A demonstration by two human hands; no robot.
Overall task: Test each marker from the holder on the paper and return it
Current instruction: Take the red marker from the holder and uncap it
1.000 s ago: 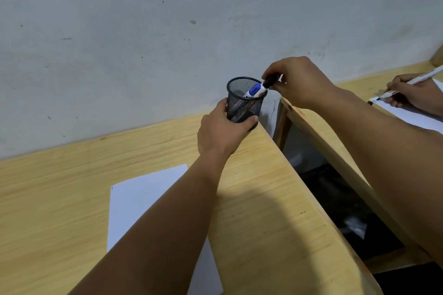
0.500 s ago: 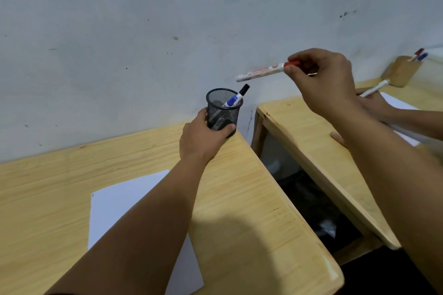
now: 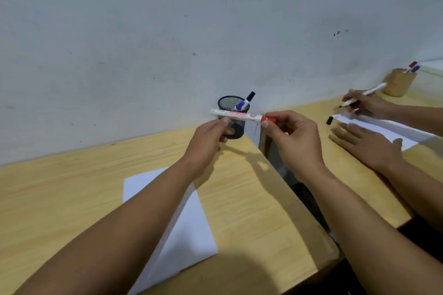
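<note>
Right hand point(image 3: 291, 137) pinching red marker point(image 3: 239, 115) cap, left hand point(image 3: 208, 137) gripping barrel

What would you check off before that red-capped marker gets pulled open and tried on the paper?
1. Red-capped marker gripped at both ends: ok. The left hand holds the barrel, the right hand pinches the red cap.
2. Cap on: ok, not yet pulled.
3. Sheet of paper flat on the desk: ok, though the left forearm crosses it.
4. Mesh holder upright by the wall: ok.
5. Blue marker in the holder: ok.
6. Ink works: cannot tell.
</note>
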